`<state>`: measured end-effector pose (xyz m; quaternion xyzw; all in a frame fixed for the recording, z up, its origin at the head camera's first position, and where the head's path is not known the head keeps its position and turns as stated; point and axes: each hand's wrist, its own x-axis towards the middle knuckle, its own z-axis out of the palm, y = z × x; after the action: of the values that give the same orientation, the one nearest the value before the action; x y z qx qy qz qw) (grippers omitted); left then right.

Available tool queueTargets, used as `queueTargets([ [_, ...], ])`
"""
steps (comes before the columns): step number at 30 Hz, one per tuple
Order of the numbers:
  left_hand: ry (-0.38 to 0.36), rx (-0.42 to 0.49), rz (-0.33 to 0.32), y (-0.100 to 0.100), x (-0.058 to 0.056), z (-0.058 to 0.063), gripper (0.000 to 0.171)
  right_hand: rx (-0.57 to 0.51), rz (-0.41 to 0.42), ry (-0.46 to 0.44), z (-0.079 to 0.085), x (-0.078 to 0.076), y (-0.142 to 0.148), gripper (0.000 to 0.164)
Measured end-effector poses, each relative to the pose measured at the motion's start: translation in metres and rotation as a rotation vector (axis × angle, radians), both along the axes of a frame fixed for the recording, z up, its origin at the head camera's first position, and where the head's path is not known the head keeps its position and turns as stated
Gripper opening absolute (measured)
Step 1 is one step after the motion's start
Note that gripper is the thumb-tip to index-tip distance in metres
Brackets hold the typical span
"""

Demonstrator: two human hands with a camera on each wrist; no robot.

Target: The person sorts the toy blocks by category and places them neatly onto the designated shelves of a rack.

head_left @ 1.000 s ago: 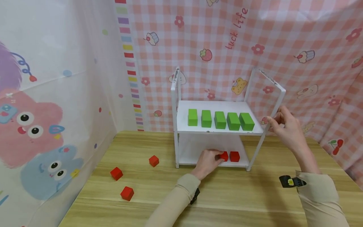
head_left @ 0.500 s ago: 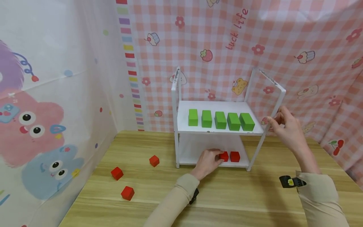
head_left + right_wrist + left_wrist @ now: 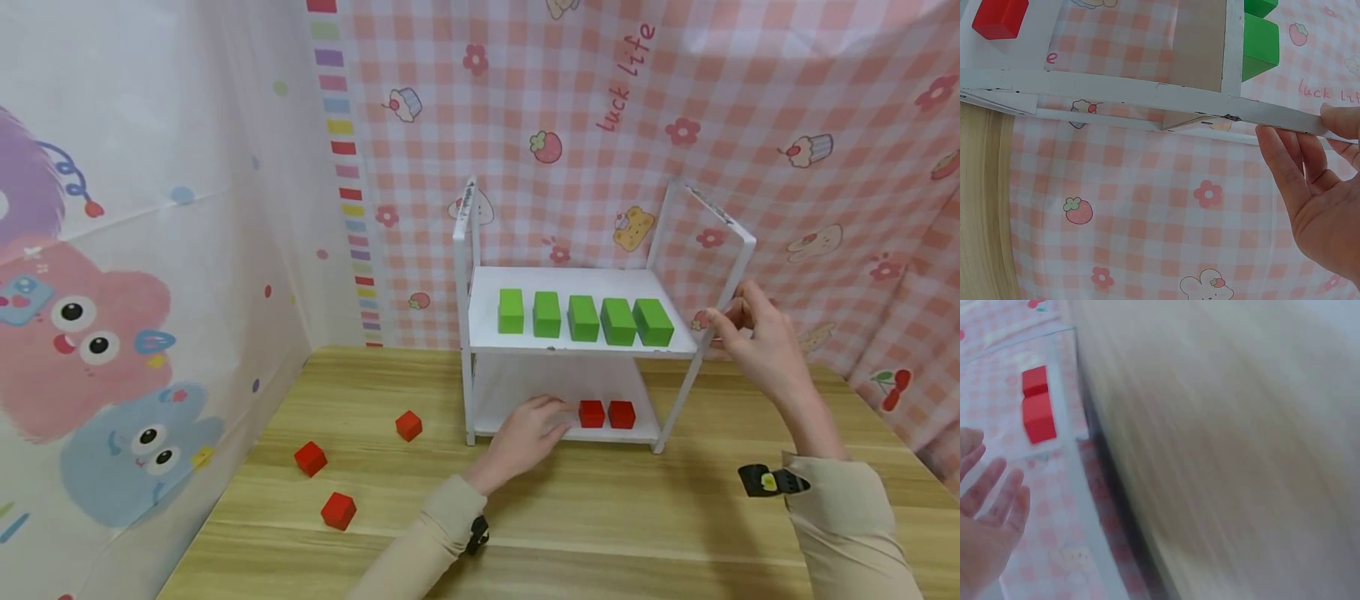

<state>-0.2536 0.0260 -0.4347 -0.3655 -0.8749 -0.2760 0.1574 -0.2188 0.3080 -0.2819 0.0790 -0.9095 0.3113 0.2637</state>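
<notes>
Two red cubes, the left one (image 3: 592, 414) and the right one (image 3: 622, 415), sit side by side on the lower level of a white two-tier rack (image 3: 558, 279). My left hand (image 3: 525, 437) is just left of them over the lower level's front edge, holding nothing. In the left wrist view its fingers (image 3: 1004, 500) are spread, apart from the cubes. With thumb and fingertips my right hand (image 3: 765, 346) pinches the rack's right front post (image 3: 1272, 114). Several green blocks (image 3: 583, 318) stand in a row on the upper level.
Three loose red cubes lie on the wooden table (image 3: 600, 533) left of the rack: a back one (image 3: 408, 426), a left one (image 3: 311, 458) and a front one (image 3: 338, 511). A pink checked cloth (image 3: 570, 100) hangs behind, a white printed one (image 3: 202, 275) at left.
My left hand has let go of the left red cube on the lower level and drawn back to the left. My right hand keeps its grip on the post.
</notes>
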Motion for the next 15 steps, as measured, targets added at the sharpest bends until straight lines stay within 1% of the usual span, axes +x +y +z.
queueTargets([
  [5,-0.107,0.060,-0.051,-0.032,0.006,0.002,0.026,-0.002,-0.003,-0.008,0.000,0.000,0.000,0.022],
  [7,-0.133,0.091,-0.069,-0.046,0.007,0.003,0.026,-0.007,-0.006,-0.013,0.000,0.001,0.000,0.022],
  [9,-0.140,0.116,-0.076,-0.059,0.008,0.005,0.025,-0.012,-0.010,-0.014,0.000,0.001,-0.001,0.022],
  [12,-0.145,0.151,-0.058,-0.079,0.010,0.010,0.024,-0.010,-0.011,-0.005,0.000,0.001,-0.001,0.022],
  [15,-0.167,0.184,-0.015,-0.100,0.011,0.015,0.024,-0.003,-0.006,0.001,0.000,0.000,0.000,0.023],
])
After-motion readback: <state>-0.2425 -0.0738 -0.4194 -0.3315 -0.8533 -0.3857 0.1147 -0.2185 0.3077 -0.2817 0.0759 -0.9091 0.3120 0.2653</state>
